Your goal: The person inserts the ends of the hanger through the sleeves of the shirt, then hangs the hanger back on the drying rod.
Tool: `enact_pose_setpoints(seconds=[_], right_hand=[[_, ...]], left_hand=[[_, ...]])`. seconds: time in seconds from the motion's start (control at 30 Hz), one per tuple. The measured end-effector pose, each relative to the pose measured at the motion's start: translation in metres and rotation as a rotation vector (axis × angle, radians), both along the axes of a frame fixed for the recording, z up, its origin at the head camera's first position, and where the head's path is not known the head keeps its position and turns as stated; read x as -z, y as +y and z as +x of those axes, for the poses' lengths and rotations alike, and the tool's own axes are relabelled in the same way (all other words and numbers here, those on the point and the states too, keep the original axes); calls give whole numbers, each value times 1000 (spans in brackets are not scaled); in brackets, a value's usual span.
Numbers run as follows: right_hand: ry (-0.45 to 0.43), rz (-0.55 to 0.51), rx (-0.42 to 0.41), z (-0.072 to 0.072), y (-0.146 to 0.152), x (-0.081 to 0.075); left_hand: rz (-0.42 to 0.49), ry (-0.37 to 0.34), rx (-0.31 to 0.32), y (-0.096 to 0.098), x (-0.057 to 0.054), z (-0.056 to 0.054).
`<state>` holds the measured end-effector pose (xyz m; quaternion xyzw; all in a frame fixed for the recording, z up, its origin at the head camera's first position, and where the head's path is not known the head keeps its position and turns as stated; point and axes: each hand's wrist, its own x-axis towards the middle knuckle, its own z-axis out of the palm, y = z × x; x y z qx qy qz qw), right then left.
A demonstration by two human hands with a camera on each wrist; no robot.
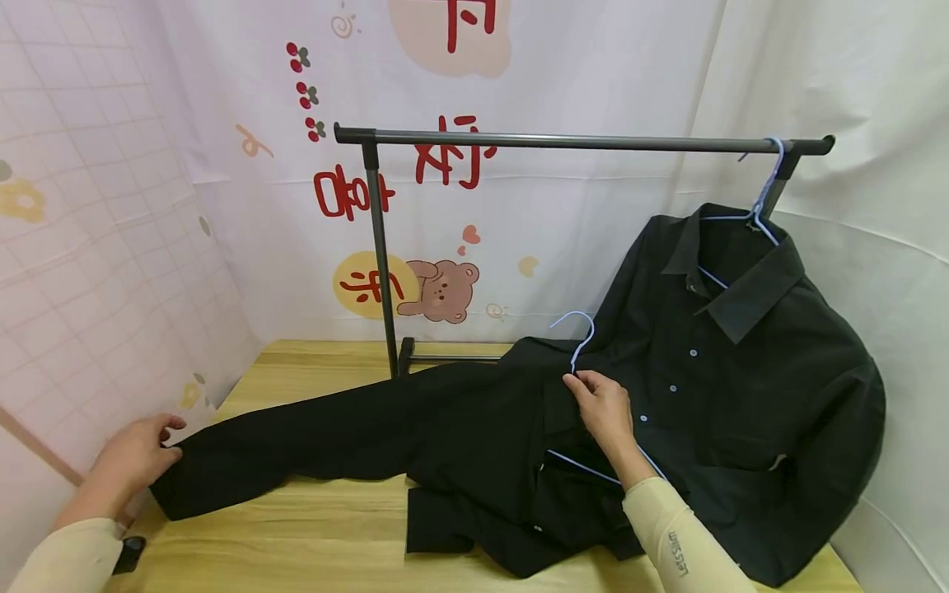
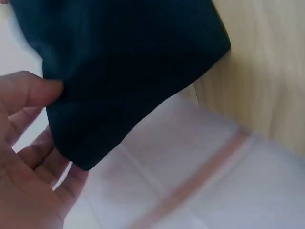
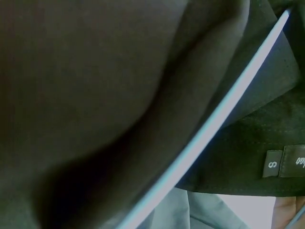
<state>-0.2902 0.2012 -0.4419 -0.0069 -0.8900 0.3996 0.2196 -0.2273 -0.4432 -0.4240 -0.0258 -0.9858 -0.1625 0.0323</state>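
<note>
A black shirt [image 1: 467, 420] lies across the wooden table, one sleeve [image 1: 296, 432] stretched out to the left. My left hand [image 1: 133, 457] pinches the edge of that sleeve's end; in the left wrist view the thumb is on one face of the cloth [image 2: 114, 81] and the fingers lie behind it. Near the shirt's collar, my right hand [image 1: 604, 412] grips a light blue wire hanger [image 1: 582, 339] just below its hook. One hanger arm [image 3: 209, 129] runs over the dark cloth in the right wrist view, close to the collar label [image 3: 293, 161]. Part of the hanger is hidden inside the shirt.
Behind stands a dark metal clothes rack [image 1: 578, 142]. At its right end another black buttoned shirt [image 1: 749, 395] hangs on a blue hanger [image 1: 764, 193], and its lower part meets the lying shirt. Printed cloth [image 1: 556, 74] hangs at the back and left of the table [image 1: 326, 527].
</note>
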Motion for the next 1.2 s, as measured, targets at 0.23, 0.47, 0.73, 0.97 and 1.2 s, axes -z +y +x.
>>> enact_pose_setpoints(seconds=[0.23, 0.47, 0.73, 0.97, 1.2], right_hand=[[5, 5, -8, 0, -4, 1], [44, 35, -26, 1, -12, -1], [119, 72, -65, 4, -26, -3], [219, 85, -141, 7, -37, -5], [331, 141, -231, 6, -46, -7]], left_hand=[[38, 79, 49, 42, 7, -17], [134, 204, 145, 113, 2, -41], [231, 263, 273, 225, -14, -72], [297, 162, 439, 320, -30, -85], [398, 62, 577, 369, -33, -80]])
